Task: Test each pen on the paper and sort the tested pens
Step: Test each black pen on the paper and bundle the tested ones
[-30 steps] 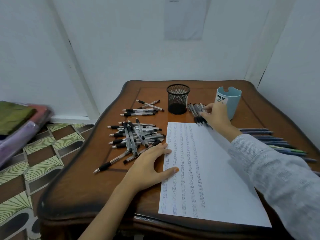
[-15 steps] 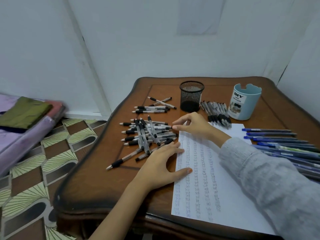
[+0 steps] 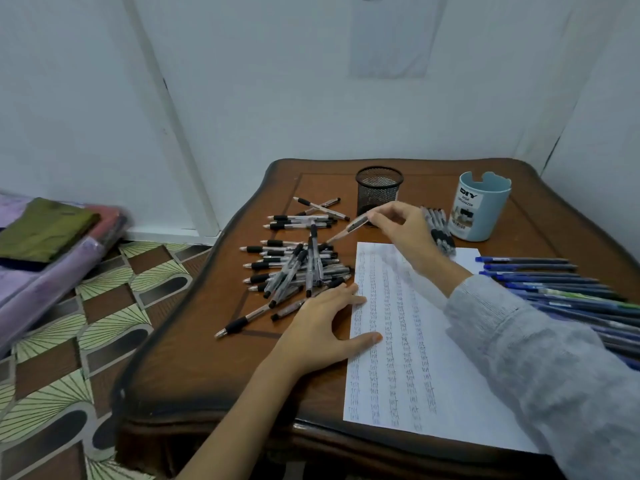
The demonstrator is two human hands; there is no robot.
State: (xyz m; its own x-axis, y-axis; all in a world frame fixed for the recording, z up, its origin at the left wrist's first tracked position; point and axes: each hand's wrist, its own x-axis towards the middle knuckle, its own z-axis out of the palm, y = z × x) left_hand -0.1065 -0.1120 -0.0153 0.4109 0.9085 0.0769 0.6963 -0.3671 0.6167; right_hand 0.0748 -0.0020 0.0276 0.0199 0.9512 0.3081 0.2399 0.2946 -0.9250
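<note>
clear slim pen (image 3: 347,229) pinched by right hand (image 3: 408,233), left hand (image 3: 318,330) flat on scribbled paper (image 3: 460,393)

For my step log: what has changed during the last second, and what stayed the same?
The right hand left the sorted row of pens by the blue cup, moved left to the pile and now pinches one pen, raised at a slant. The left hand stayed flat on the edge of the paper, which did not move.
</note>
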